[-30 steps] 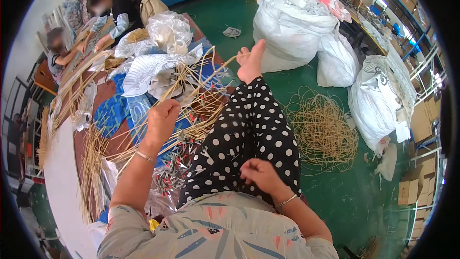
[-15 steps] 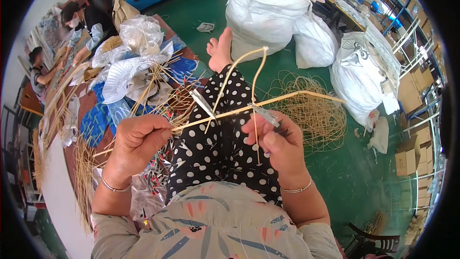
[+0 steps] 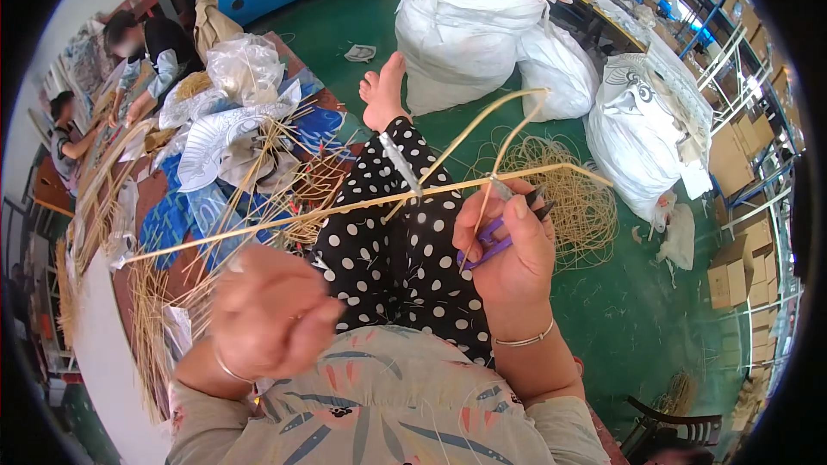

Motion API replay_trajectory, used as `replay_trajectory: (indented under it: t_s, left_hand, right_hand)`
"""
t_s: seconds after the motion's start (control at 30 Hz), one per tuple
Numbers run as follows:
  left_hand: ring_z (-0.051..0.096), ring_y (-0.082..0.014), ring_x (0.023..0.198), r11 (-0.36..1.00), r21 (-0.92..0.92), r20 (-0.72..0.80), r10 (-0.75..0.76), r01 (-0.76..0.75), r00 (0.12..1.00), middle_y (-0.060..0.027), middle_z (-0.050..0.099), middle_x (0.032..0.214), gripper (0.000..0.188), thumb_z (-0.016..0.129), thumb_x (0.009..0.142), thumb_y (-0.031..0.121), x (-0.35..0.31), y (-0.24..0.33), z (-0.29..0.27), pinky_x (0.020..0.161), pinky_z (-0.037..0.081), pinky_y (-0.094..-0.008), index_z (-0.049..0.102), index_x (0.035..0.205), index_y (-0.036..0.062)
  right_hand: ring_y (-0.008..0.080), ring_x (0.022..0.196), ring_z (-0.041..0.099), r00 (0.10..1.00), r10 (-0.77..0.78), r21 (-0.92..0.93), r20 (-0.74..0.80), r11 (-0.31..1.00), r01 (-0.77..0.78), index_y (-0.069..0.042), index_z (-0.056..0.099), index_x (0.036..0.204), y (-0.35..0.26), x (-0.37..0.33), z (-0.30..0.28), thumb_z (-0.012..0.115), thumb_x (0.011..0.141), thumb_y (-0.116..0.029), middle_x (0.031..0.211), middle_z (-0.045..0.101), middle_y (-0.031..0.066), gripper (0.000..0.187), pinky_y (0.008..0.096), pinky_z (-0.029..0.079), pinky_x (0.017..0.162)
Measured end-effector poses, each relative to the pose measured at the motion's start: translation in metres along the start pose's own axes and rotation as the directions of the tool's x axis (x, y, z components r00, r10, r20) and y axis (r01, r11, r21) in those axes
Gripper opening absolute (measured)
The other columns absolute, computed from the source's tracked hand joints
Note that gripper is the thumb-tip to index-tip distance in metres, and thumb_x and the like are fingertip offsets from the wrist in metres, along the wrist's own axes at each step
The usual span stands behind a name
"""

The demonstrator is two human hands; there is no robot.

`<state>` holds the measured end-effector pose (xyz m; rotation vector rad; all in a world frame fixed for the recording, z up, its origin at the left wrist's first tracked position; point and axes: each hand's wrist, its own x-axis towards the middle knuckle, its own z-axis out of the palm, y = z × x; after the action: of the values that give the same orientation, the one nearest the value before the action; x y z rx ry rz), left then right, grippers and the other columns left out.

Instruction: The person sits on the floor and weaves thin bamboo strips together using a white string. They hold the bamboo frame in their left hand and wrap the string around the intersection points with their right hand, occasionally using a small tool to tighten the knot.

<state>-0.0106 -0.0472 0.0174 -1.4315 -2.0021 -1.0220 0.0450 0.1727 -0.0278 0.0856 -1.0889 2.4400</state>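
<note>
A long bamboo strip runs across in front of me, bent at its right end. A thin bamboo arch crosses it, its top to the right. A silver metal clip sits at the left crossing; another, partly hidden clip is at the right crossing. My right hand grips the frame by this crossing and also holds purple-handled snips in its palm, dark tips toward the right. Below the strip's left part, my left hand is off the strip and smeared by motion, so its fingers are unclear.
Loose bamboo strips and a printed white sheet cover the table at left. A coil of thin cane lies on the green floor. Large white sacks stand ahead, cartons at right. Two people sit far left.
My left hand has let go of the strip and drawn down toward me. The bamboo frame has shifted and turned a little, its arch leaning farther right. The purple snips now show in my right hand.
</note>
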Motion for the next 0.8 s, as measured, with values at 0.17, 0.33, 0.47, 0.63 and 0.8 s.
replay_trajectory:
  t_s: [0.17,0.33,0.47,0.63,0.8]
  left_hand:
    - [0.053,-0.0120,0.069,0.664,-0.584,0.115,-0.502,0.467,0.857,-0.0083,0.058,0.084,0.028,0.069,0.066,0.004,0.005,0.002,0.043,0.059,0.043,-0.0225,0.056,0.090,0.0004]
    - [0.050,-0.0047,0.069,0.307,-0.860,0.187,-0.553,0.407,0.812,-0.0036,0.058,0.083,0.016,0.062,0.075,0.002,0.020,0.007,0.051,0.059,0.041,-0.0178,0.057,0.089,-0.0012]
    - [0.048,-0.0043,0.066,0.381,-0.830,0.150,-0.552,0.408,0.820,-0.0018,0.057,0.075,0.009,0.060,0.076,0.001,0.022,0.009,0.051,0.055,0.039,-0.0177,0.057,0.085,-0.0018]
    - [0.048,-0.0068,0.058,0.500,-0.767,0.068,-0.559,0.402,0.826,-0.0020,0.056,0.070,0.002,0.058,0.076,0.000,0.024,0.004,0.045,0.051,0.038,-0.0195,0.057,0.076,-0.0018]
    - [0.050,-0.0125,0.052,0.772,-0.566,-0.002,-0.353,0.290,0.936,-0.0058,0.056,0.064,0.003,0.058,0.073,-0.002,0.027,-0.007,0.040,0.046,0.039,-0.0230,0.056,0.072,-0.0001]
  right_hand:
    - [0.0165,0.055,0.057,1.000,0.012,0.045,0.020,0.999,-0.013,-0.003,0.053,0.096,0.000,-0.008,0.005,0.052,0.082,-0.024,0.073,0.061,0.0118,0.025,0.0199,0.038,0.043]
    - [0.0168,0.057,0.057,0.999,0.047,0.028,0.012,0.999,-0.047,-0.004,0.053,0.097,0.000,-0.015,0.011,0.052,0.082,-0.025,0.074,0.060,0.0120,0.026,0.0213,0.039,0.045]
    - [0.0157,0.056,0.056,0.995,0.099,0.036,-0.008,0.995,-0.098,-0.004,0.053,0.097,0.005,-0.016,0.009,0.053,0.081,-0.025,0.075,0.061,0.0118,0.026,0.0211,0.039,0.045]
    - [0.0127,0.051,0.053,0.974,0.224,-0.179,-0.027,0.958,-0.225,-0.003,0.053,0.095,-0.004,-0.017,0.001,0.055,0.079,-0.022,0.076,0.061,0.0133,0.025,0.0209,0.039,0.045]
    - [0.0169,0.055,0.055,0.977,0.046,-0.266,0.208,0.964,0.011,0.000,0.054,0.094,-0.027,-0.026,-0.009,0.055,0.078,-0.014,0.077,0.060,0.0163,0.021,0.0232,0.040,0.045]
